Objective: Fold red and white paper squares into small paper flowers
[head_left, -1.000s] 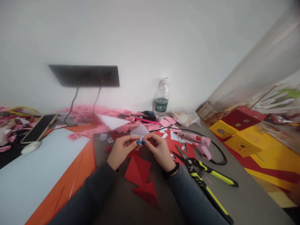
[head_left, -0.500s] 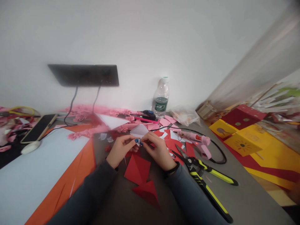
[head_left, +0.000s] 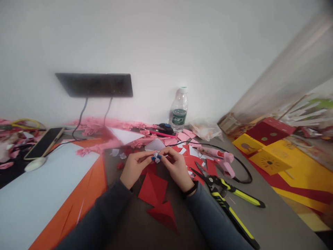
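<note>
Between the fingertips of both hands is a small white folded paper piece [head_left: 156,157], pinched from either side. My left hand [head_left: 135,166] grips its left side and my right hand [head_left: 177,168] its right; blue nails show on both. The fingers cover part of the paper, so its full shape is hidden. Just below the hands lies a creased red paper square [head_left: 153,189], with a folded red paper piece [head_left: 165,215] nearer to me. A light grey-white paper sheet [head_left: 155,144] lies right behind my fingers.
To the right are yellow-handled shears [head_left: 221,187], a pink glue gun [head_left: 221,158] with its black cord, and red paper scraps [head_left: 191,160]. A water bottle [head_left: 179,111] stands by the wall. At left are white sheet [head_left: 52,180], orange paper [head_left: 75,198], mouse [head_left: 35,164] and phone [head_left: 44,143].
The fingertips of both hands have shifted around the white paper, and more of it now shows between them. My right hand's fingers have drawn slightly to the right. The view has shifted slightly.
</note>
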`<control>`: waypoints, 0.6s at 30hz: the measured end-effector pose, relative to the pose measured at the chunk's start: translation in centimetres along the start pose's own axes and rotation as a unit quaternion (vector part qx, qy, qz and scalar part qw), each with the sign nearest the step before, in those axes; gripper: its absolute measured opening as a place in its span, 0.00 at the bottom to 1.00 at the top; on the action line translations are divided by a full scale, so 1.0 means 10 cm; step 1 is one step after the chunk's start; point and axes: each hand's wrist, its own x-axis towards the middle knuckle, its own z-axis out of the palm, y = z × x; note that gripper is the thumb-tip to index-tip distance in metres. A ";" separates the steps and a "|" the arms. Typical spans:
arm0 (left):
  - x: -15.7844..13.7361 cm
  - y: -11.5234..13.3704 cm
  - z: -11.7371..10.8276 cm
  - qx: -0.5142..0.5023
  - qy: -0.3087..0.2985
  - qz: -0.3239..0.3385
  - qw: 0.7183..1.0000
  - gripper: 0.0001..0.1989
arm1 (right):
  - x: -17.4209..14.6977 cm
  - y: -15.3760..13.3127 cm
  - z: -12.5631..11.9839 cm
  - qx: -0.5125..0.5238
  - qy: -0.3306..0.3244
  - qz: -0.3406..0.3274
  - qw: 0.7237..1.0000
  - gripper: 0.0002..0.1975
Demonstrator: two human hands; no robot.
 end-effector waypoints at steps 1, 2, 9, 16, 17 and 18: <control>-0.01 0.01 0.00 0.005 -0.001 -0.001 1.000 0.16 | 0.00 0.01 0.00 -0.003 0.004 -0.003 1.000 0.07; -0.01 0.02 0.01 0.016 0.001 0.005 1.000 0.16 | 0.00 0.01 0.01 -0.011 0.008 -0.009 1.000 0.06; -0.04 0.09 0.04 0.102 0.002 0.048 0.994 0.16 | -0.01 0.00 -0.01 -0.134 -0.003 -0.108 0.985 0.06; -0.04 0.11 0.03 0.141 -0.007 0.026 0.990 0.16 | 0.00 0.00 -0.06 -0.196 -0.057 -0.153 0.967 0.07; -0.04 0.11 0.02 0.138 -0.013 0.017 0.990 0.16 | 0.01 0.00 -0.07 -0.194 -0.068 -0.150 0.967 0.07; -0.03 0.11 0.02 0.130 -0.022 0.008 0.991 0.16 | 0.01 -0.01 -0.08 -0.190 -0.080 -0.144 0.968 0.07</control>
